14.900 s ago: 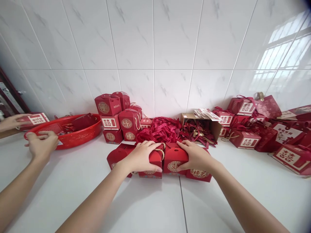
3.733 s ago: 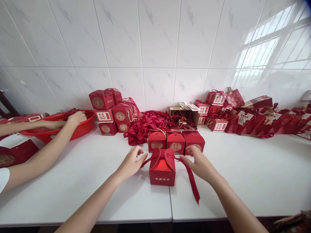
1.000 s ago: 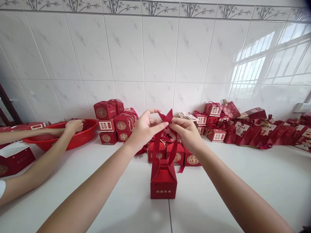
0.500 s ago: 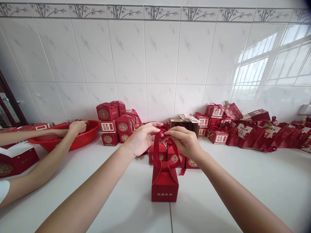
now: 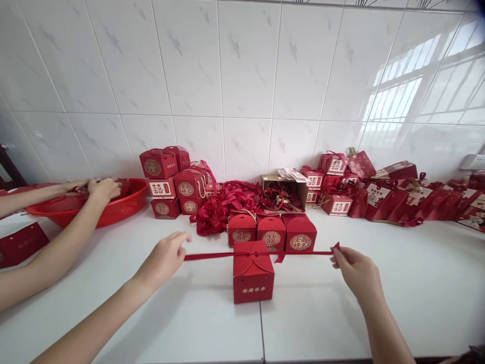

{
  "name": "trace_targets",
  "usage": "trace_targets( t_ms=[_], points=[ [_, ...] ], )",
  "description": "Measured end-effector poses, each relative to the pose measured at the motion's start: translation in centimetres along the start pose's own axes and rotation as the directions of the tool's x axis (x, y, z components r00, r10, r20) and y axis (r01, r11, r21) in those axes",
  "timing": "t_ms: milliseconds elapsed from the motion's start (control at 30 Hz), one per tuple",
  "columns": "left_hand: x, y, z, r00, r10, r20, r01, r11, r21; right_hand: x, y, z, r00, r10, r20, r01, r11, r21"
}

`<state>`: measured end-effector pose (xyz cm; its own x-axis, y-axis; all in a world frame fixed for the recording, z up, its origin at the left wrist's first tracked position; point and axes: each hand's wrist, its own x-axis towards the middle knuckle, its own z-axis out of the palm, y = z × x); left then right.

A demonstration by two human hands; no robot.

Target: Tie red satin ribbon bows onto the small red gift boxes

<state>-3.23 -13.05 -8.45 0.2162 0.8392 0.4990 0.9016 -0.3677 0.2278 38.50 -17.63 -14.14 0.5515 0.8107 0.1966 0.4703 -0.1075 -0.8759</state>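
A red box (image 5: pixel 253 283) with gold lettering stands upright on the white table, its top flaps folded together. Across its top runs a red ribbon (image 5: pixel 212 256), stretched taut and crossed or knotted at the middle of the flaps. My left hand (image 5: pixel 166 255) pinches one end, left of the box. The other end is between the thumb and fingers of my right hand (image 5: pixel 354 270), out to the right. Neither hand touches the box. Just behind it, three red boxes (image 5: pixel 271 231) with gold emblems stand in a row.
At the left, another person's hands (image 5: pixel 105 189) are in a red basin (image 5: pixel 125 206). Stacked red boxes (image 5: pixel 158 164), a ribbon heap (image 5: pixel 238 197) and an open carton (image 5: pixel 303 194) stand near the tiled wall. More boxes and red bags (image 5: pixel 394 202) fill the back right.
My hands have moved down and far apart, pulling the ribbon from raised loops into a flat line. The box's top flaps have closed down. The view has tilted downward.
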Motion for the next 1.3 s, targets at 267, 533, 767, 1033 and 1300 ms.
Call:
trace_targets(
  t_ms=[267,533,767,1033,1300],
  points=[
    [-0.5,3.0,3.1,0.979,-0.117,0.168,0.182,0.87,-0.458,-1.6,-2.5,3.6,0.942,-0.334,0.023,0.331,0.939,0.094],
    [0.0,8.6,4.8,0.868,-0.044,0.495,0.429,0.569,-0.702,-3.3,-5.4,6.8,0.708,-0.31,0.635,0.108,0.936,0.336],
    [0.8,9.0,5.3,0.74,0.057,0.67,0.596,0.407,-0.692,-2.9,-5.7,5.9,0.581,-0.125,0.804,-0.134,0.96,0.246],
    [0.2,9.3,4.7,0.819,0.02,0.573,0.5,0.464,-0.731,-2.4,-5.1,5.1,0.583,-0.101,0.806,-0.295,0.898,0.326],
    [-0.3,9.1,4.9,0.873,-0.039,0.486,0.356,0.732,-0.58,-2.7,-4.3,4.7,0.62,-0.123,0.775,-0.323,0.86,0.396]
  ],
)
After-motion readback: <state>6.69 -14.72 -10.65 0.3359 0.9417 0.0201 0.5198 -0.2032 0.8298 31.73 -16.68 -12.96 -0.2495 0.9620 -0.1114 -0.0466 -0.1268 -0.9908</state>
